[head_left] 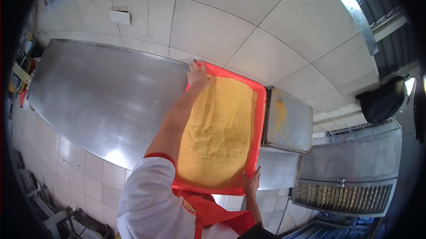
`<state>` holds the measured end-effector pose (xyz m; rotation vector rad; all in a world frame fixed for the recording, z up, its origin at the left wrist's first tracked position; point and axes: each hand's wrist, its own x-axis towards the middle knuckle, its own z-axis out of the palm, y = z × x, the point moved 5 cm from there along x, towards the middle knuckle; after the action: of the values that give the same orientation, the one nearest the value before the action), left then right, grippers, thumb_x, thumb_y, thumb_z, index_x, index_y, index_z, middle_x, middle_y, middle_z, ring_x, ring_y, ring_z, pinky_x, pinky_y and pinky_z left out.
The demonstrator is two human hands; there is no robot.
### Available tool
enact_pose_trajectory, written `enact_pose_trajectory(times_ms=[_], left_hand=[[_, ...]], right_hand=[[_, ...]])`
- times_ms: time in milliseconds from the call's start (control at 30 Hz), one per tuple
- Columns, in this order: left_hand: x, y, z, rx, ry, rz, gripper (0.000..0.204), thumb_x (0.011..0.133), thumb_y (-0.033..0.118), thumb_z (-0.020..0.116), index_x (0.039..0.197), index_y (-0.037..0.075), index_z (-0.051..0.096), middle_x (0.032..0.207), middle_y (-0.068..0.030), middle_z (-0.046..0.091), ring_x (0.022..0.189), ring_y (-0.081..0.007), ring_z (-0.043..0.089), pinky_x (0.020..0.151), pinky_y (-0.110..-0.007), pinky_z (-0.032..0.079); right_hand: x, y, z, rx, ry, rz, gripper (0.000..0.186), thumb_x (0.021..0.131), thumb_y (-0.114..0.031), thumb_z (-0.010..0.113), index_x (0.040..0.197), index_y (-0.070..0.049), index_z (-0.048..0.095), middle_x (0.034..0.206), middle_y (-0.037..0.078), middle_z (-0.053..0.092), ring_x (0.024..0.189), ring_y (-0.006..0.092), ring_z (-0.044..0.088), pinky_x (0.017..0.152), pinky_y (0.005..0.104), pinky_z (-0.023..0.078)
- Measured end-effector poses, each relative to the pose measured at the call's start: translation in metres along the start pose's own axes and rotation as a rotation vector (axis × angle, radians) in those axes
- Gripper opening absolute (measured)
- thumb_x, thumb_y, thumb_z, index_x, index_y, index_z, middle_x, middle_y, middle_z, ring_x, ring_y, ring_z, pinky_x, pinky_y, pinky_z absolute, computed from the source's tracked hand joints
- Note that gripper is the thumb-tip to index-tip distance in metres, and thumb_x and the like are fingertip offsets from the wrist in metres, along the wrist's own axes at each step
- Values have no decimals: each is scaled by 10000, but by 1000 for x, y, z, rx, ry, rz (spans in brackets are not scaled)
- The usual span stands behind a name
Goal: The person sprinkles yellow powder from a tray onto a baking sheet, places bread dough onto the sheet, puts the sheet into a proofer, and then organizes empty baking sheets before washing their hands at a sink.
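A large red plastic tray [260,119] full of yellow crumb-like powder [217,132] is in the middle of the view, over a stainless steel worktop [106,97]. At the tray's far left corner, my left hand [198,75] has its fingers curled on the rim. Down at the near right side, my right hand [251,180] grips the rim, its wrist below the tray. Just right of the red tray lies a stack of metal pans [288,123], the top one smeared with yellow.
A tiled wall [213,21] runs behind the worktop. A metal machine [346,159] with a grille stands at the right, below a black hanging item [381,99]. Metal frames [66,221] stand on the tiled floor at lower left. Assorted items [24,79] crowd the left edge.
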<state>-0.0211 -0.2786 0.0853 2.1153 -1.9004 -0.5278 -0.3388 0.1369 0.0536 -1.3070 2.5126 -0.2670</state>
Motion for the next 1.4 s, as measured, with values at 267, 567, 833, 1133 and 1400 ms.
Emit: enact_pose_trajectory(times_ms=[267,567,833,1133,1400], left_hand=[[-149,57,-10,-393,31,641,653,828,500,500,1334,115,355,1452,-156,127,1342,-344,70,1012,-601,76],[-258,-157,60,-486,-66,50,776,819,405,572,1312,-95,242,1336,-284,286,1247,-417,264,1029,-420,245],[-252,-24,22,-329,206,392,795,810,405,591,1339,-53,213,1341,-259,300,1252,-397,277,1031,-442,245],[-430,194,43,-644,38,759,665,835,279,588,1338,-1,255,1352,-214,297,1243,-361,311,991,-460,306],[-634,380,186,-734,-556,1017,694,804,226,612,1360,49,236,1381,-176,267,1271,-332,285,984,-468,326]], right_hand=[[21,-103,-36,-226,26,-308,782,708,-219,644,1369,-103,243,1369,265,245,1272,423,223,1041,473,222],[-89,25,-1,156,332,195,812,797,-426,578,1346,42,204,1352,330,213,1262,474,200,1027,500,215],[-13,8,-36,155,228,-7,767,826,-514,474,1381,-68,187,1400,230,209,1286,411,199,1030,506,191],[-81,172,-86,608,539,41,727,850,-438,507,1390,-84,175,1371,297,204,1258,428,249,1038,437,222],[-257,564,27,642,518,935,758,819,-546,480,1312,10,330,1285,260,397,1223,381,350,1013,406,288]])
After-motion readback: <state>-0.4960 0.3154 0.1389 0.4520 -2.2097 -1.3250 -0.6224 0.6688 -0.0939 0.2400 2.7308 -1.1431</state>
